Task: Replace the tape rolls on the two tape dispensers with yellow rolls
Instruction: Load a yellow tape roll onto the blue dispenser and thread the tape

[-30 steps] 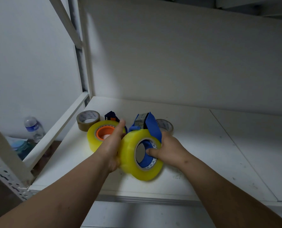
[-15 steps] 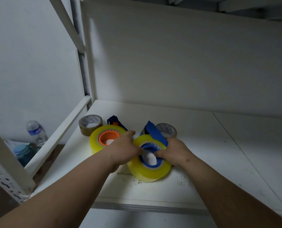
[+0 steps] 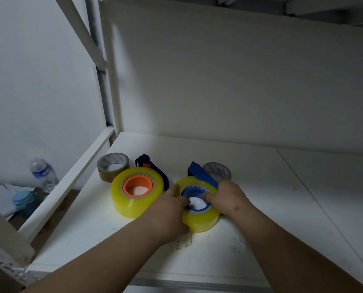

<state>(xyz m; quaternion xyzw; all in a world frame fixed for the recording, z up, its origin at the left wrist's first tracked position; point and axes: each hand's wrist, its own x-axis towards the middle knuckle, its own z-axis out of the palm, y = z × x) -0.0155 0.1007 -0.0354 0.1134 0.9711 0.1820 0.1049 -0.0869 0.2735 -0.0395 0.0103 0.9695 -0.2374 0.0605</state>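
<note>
Two tape dispensers lie flat on the white shelf [image 3: 282,187], each with a yellow roll on its hub. The left yellow roll [image 3: 121,197] sits on an orange hub, and its dark blue dispenser [image 3: 153,168] pokes out behind it. The right yellow roll [image 3: 201,220] sits on a blue hub with a blue dispenser blade [image 3: 201,174] behind. My left hand [image 3: 172,210] grips that roll's left side, with a finger in the hub. My right hand [image 3: 227,197] holds its right side, thumb at the hub's rim.
A brown tape roll [image 3: 113,166] lies at the back left and a clear roll [image 3: 218,170] behind the right dispenser. Beyond the shelf's left rail [image 3: 70,182] a water bottle [image 3: 42,174] and a jar stand lower down. Dust specks lie near the front edge.
The right yellow roll on the blue dispenser went from held upright above the shelf to lying flat on it. Both hands stay on it.
</note>
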